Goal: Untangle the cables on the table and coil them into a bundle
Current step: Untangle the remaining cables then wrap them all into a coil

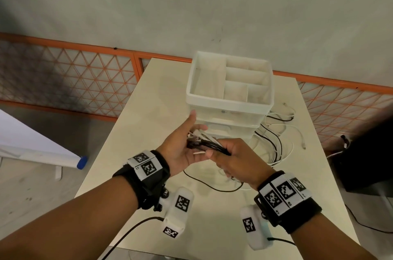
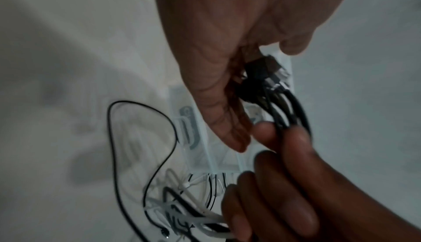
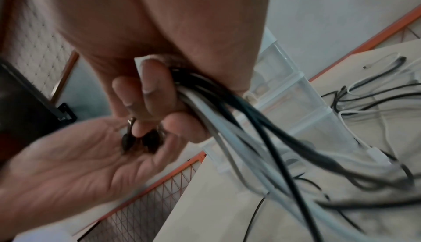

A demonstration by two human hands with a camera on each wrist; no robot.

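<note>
Seen from the head camera, the right hand (image 1: 234, 156) grips a bunch of thin black and white cables (image 1: 207, 143), their plug ends lying across the flat, open palm of the left hand (image 1: 184, 149), just before a white plastic organizer (image 1: 228, 98) on the pale table (image 1: 148, 110). At the left wrist, blurred black plugs (image 2: 267, 76) press against straight fingers. At the right wrist, curled fingers (image 3: 148, 87) clamp smooth, round cords trailing beyond to a loose tangle.

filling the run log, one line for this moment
right hand: grips cables | left hand: open under plugs | rest: loose on table
</note>
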